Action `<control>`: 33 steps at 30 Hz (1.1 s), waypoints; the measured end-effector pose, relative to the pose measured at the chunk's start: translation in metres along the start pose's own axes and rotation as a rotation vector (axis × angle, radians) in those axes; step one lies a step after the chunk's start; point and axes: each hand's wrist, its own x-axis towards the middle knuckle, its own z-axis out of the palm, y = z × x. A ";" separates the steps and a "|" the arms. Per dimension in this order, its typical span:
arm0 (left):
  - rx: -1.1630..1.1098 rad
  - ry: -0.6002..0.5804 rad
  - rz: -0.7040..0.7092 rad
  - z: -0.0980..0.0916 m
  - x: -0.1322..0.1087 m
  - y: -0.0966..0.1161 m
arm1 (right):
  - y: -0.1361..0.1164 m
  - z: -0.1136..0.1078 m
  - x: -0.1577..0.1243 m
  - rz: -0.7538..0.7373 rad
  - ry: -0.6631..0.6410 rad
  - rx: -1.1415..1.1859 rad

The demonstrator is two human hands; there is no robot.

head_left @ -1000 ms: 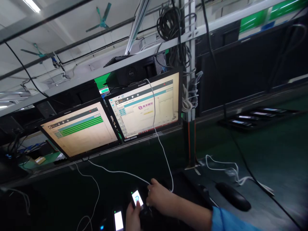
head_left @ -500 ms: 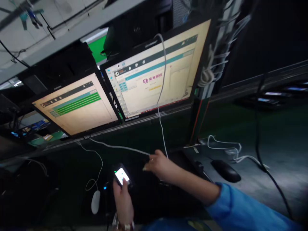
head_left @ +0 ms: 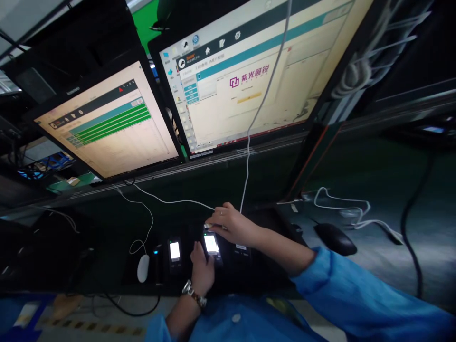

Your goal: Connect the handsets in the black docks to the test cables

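Between my pinched right fingers (head_left: 218, 219) sits the end of the white cable (head_left: 178, 201); left fingers (head_left: 198, 251) clasp the lit phone (head_left: 211, 243) just below. Plugging seems in hand; next needs alignment.

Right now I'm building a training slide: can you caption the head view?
Left hand steadies a lit phone while the right hand pinches a white cable at its top, beneath two monitors.

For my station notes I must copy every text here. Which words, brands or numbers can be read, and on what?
"紫光展锐": right monitor, beside a purple logo.
Left monitor: menu rows and bezel brand too small.
Phone in the left hand, and the second phone: screens blurred.
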 end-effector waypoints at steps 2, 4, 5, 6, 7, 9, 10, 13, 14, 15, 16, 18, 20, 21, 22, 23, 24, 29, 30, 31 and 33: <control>0.119 0.122 0.043 -0.029 -0.002 -0.009 | 0.000 -0.006 0.000 0.023 -0.010 0.003; 0.227 0.244 0.073 -0.067 -0.001 -0.022 | -0.001 -0.016 0.002 0.047 -0.023 0.030; 0.281 0.294 0.037 -0.085 0.001 -0.031 | -0.002 -0.021 0.004 0.054 -0.030 0.049; 0.304 0.315 -0.033 -0.101 0.003 -0.040 | -0.004 -0.026 0.006 0.058 -0.039 0.066; 0.272 0.290 -0.101 -0.114 0.006 -0.051 | -0.005 -0.031 0.009 0.060 -0.046 0.079; 0.110 0.136 -0.189 -0.126 0.010 -0.074 | -0.006 -0.038 0.014 0.060 -0.046 0.091; 0.018 0.067 -0.208 -0.126 0.012 -0.084 | -0.006 -0.040 0.017 0.062 -0.042 0.093; -0.229 -0.030 -0.198 -0.116 0.014 -0.106 | -0.004 -0.040 0.023 0.079 -0.034 0.097; -0.289 -0.036 -0.190 -0.112 0.014 -0.108 | -0.003 -0.038 0.024 0.083 -0.032 0.096; -0.334 -0.037 -0.180 -0.110 0.014 -0.109 | -0.001 -0.037 0.026 0.086 -0.032 0.095; -0.361 -0.032 -0.170 -0.108 0.013 -0.107 | -0.001 -0.036 0.027 0.086 -0.033 0.091; -0.362 0.025 -0.160 -0.110 0.010 -0.099 | 0.000 -0.035 0.029 0.085 -0.034 0.078; -0.388 0.132 -0.173 -0.113 0.008 -0.088 | 0.000 -0.036 0.031 0.082 -0.039 0.064; -0.429 0.180 -0.187 -0.115 0.008 -0.083 | 0.000 -0.037 0.033 0.079 -0.038 0.057; -0.485 0.222 -0.205 -0.116 0.009 -0.079 | 0.000 -0.039 0.034 0.075 -0.033 0.050; -0.546 0.257 -0.223 -0.117 0.011 -0.075 | 0.000 -0.040 0.036 0.071 -0.027 0.043; -0.605 0.287 -0.243 -0.118 0.015 -0.072 | 0.000 -0.042 0.037 0.067 -0.015 0.035; -0.666 0.370 -0.334 -0.122 0.065 -0.063 | 0.009 -0.048 0.048 0.075 0.058 0.015; -0.590 0.360 -0.306 -0.125 0.080 -0.060 | 0.011 -0.048 0.050 0.077 0.076 0.017; -0.490 0.348 -0.258 -0.128 0.097 -0.056 | 0.014 -0.049 0.053 0.078 0.090 0.020; -0.277 0.339 -0.146 -0.136 0.134 -0.046 | 0.019 -0.049 0.058 0.079 0.108 0.025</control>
